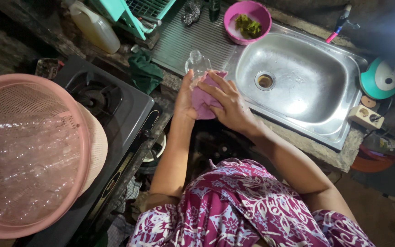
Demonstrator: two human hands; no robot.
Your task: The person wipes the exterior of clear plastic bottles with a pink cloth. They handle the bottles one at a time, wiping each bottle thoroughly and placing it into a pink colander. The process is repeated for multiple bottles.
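1. So the left hand (pixel 186 103) is wrapped around a clear glass (pixel 197 64), fingers closed on it from the side, holding it over the counter's front edge, right by the ribbed drainboard (pixel 193 39).
2. The right hand (pixel 227 103) has its fingers spread and pressed flat on a purple cloth (pixel 205 98), which is bunched against the lower part of the glass.
3. The steel sink (pixel 307 82) sits just right of the hands, toward the counter's right end.
4. A pink bowl (pixel 234 13) with some green stuff in it sits at the back edge, where drainboard meets sink.
5. A dark green rag (pixel 145 73) lies on the counter left of the drainboard, next to the black gas stove (pixel 120 110).
6. A big pink basket (pixel 28 151) full of clear plastic pieces sits on the stove's left side.
7. A yellowish jug (pixel 94 27) stands at the back left corner.
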